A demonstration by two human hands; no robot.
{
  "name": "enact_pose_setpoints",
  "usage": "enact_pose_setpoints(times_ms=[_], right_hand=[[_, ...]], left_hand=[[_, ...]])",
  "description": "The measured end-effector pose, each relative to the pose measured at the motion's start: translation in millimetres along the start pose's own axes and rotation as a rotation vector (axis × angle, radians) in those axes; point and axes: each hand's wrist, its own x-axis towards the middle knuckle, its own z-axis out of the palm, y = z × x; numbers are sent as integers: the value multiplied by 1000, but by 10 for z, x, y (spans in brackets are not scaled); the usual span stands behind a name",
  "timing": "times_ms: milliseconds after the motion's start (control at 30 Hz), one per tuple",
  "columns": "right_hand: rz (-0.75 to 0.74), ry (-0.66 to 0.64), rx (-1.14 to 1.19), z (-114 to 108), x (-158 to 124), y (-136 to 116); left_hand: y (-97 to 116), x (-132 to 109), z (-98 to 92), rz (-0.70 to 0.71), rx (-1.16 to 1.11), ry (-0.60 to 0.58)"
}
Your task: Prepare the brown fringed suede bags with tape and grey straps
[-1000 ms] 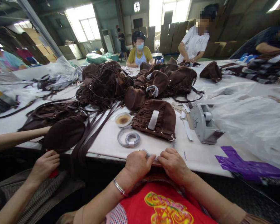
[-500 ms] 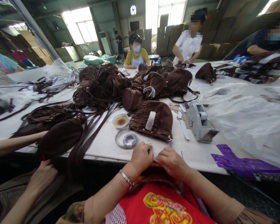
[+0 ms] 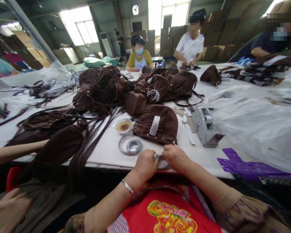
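Note:
At the table's near edge, my left hand is closed on a small coil of greyish strap that looks wrapped in plastic. My right hand pinches the same coil from the other side; my fingers cover part of it. Just left of my hands lie more coiled greyish straps, one with a white band round it. Beyond them is a round white dish with something yellow-brown in it. A brown fringed bag with a white strip across its fringe lies directly ahead of my hands.
A grey tape dispenser and paper strips are to the right, near purple tape and plastic sheeting. Brown bags are heaped mid-table. A co-worker's arm reaches to a bag on the left.
My right hand has risen slightly, and the coil between my hands now shows as a loop. The co-worker's lower hand at left has moved down and left.

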Motion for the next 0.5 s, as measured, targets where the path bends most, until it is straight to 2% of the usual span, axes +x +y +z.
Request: enact_pose_setpoints(times_ms=[100, 233, 333, 433, 500], right_hand=[[25, -38, 36, -5, -55, -43], [23, -144, 87, -142, -59, -61], [86, -193, 127, -227, -15, -73], [179, -162, 192, -190, -6, -131], [227, -132, 235, -73, -18, -169]], left_hand=[[-5, -9, 28, -20, 11, -8], [-24, 37, 28, 56, -22, -36], [-35, 75, 7, 85, -52, -56], [-21, 42, -8, 27, -85, -28], [-23, 7, 6, -58, -108, 9]])
